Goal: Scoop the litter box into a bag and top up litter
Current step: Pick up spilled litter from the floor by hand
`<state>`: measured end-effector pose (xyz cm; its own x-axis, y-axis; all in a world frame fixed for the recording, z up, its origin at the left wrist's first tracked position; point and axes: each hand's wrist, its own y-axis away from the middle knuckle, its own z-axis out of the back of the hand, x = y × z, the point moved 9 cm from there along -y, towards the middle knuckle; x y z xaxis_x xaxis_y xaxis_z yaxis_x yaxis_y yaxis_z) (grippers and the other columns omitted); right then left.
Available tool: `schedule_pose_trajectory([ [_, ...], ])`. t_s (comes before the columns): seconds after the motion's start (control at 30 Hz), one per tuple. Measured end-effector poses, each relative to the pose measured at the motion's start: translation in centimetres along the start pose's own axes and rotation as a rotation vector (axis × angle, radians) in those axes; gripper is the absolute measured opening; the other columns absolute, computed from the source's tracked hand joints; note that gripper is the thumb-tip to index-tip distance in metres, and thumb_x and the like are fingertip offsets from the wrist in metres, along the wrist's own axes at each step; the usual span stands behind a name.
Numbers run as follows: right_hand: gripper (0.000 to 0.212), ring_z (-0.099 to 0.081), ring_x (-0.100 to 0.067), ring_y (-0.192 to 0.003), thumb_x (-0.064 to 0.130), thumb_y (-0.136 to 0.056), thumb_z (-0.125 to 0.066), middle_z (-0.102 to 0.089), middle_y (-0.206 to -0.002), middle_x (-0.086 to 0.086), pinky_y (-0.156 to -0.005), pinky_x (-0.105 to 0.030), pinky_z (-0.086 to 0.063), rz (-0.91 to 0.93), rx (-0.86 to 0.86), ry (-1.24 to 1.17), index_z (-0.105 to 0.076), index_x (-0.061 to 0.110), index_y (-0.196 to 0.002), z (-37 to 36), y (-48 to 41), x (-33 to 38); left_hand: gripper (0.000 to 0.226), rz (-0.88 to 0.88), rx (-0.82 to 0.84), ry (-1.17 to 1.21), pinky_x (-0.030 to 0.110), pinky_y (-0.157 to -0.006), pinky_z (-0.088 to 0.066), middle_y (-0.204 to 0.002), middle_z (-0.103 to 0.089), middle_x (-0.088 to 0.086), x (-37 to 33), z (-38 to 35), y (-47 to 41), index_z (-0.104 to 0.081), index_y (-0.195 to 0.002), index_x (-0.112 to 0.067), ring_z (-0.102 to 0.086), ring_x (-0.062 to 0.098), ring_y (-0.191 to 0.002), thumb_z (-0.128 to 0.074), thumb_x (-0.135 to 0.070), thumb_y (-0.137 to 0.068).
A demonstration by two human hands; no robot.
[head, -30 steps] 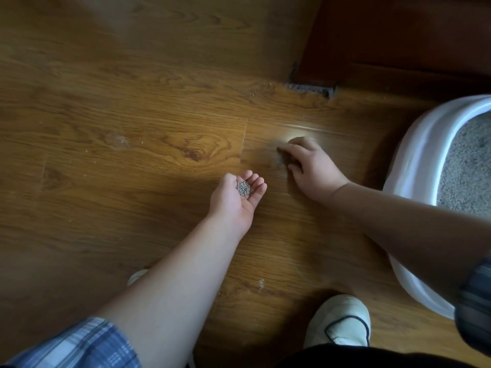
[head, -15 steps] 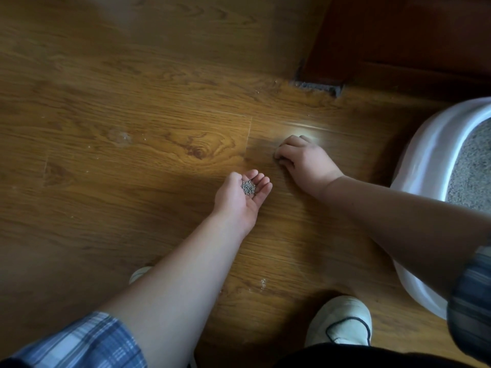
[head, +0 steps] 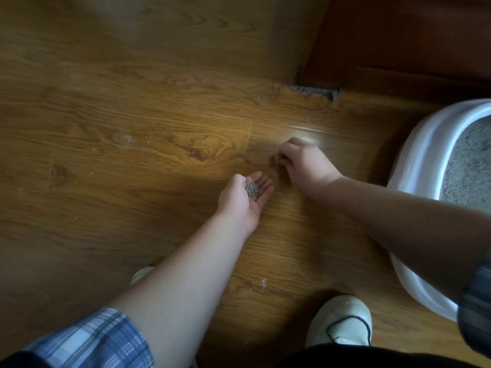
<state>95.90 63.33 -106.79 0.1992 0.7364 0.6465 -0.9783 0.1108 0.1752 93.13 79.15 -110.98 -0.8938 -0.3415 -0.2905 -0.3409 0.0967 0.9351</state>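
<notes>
My left hand [head: 243, 201] lies palm up, loosely cupped, a small heap of grey litter grains [head: 252, 189] in its hollow, while my right hand [head: 305, 166], knuckles up, curls its fingertips onto the floor [head: 132, 181] just beyond (whether pinching anything, I cannot tell), the litter box [head: 414, 166] toward the floor's far right corner.

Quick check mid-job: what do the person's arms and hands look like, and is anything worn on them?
The left hand and the right hand are bare, with no gloves or wristwear showing. Both forearms are bare too. The left arm comes out of a blue-and-white plaid short sleeve. The right arm shows a darker blue checked sleeve edge, blurred at the frame's edge.
</notes>
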Motion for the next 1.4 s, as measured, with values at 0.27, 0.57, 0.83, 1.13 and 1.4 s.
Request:
schedule_pose_trajectory([
  [0.27,0.021,-0.069,-0.031,-0.094,0.003,-0.078,-0.059,-0.071,-0.099,-0.011,-0.085,-0.040,-0.055,0.203,0.067,-0.098,-0.075,0.008,-0.091,-1.8,5.2,6.5,0.028,0.105,0.086,0.103,0.025,-0.062,-0.055,-0.083,-0.060,0.013,2.3,-0.9,-0.3,-0.055,-0.080,-0.008,-0.064,0.022,-0.076,-0.035,-0.016,-0.097],
  [0.57,0.037,-0.056,-0.028,-0.103,0.003,-0.078,-0.047,-0.069,-0.117,-0.010,-0.094,-0.035,-0.049,0.365,0.159,0.101,-0.073,0.007,-0.104,-3.3,5.9,7.6,0.028,0.137,0.079,0.073,0.022,-0.059,-0.055,-0.074,-0.065,0.005,2.1,-0.8,0.0,-0.060,-0.079,-0.010,-0.067,0.019,-0.065,-0.038,-0.015,-0.096],
  [0.83,0.061,-0.012,-0.027,-0.153,0.028,-0.100,-0.045,-0.025,-0.163,-0.011,-0.125,-0.041,-0.008,-0.058,0.081,0.366,-0.028,0.011,-0.156,-1.0,5.9,-1.2,0.027,0.031,-0.031,0.054,0.033,-0.067,-0.057,-0.080,-0.061,0.012,-0.4,1.7,-0.9,-0.060,-0.084,-0.003,-0.063,0.022,-0.072,-0.037,-0.011,-0.097],
  [1.13,0.079,0.013,-0.023,-0.153,0.060,-0.100,-0.011,0.007,-0.167,-0.010,-0.124,-0.049,-0.005,-0.102,0.238,0.648,0.001,0.008,-0.159,-4.1,4.6,-3.8,0.026,0.018,-0.010,0.068,0.033,-0.070,-0.058,-0.082,-0.063,0.012,-1.0,1.4,-0.8,-0.060,-0.088,-0.002,-0.065,0.022,-0.075,-0.038,-0.012,-0.098],
  [1.4,0.070,0.013,-0.017,-0.153,0.053,-0.103,-0.016,0.006,-0.167,-0.003,-0.125,-0.046,0.000,-0.036,0.214,0.553,0.000,0.015,-0.160,-3.9,3.9,-4.2,0.027,0.011,-0.002,0.064,0.033,-0.070,-0.058,-0.080,-0.064,0.011,-1.3,1.3,-0.7,-0.061,-0.087,-0.002,-0.065,0.022,-0.075,-0.039,-0.013,-0.098],
])
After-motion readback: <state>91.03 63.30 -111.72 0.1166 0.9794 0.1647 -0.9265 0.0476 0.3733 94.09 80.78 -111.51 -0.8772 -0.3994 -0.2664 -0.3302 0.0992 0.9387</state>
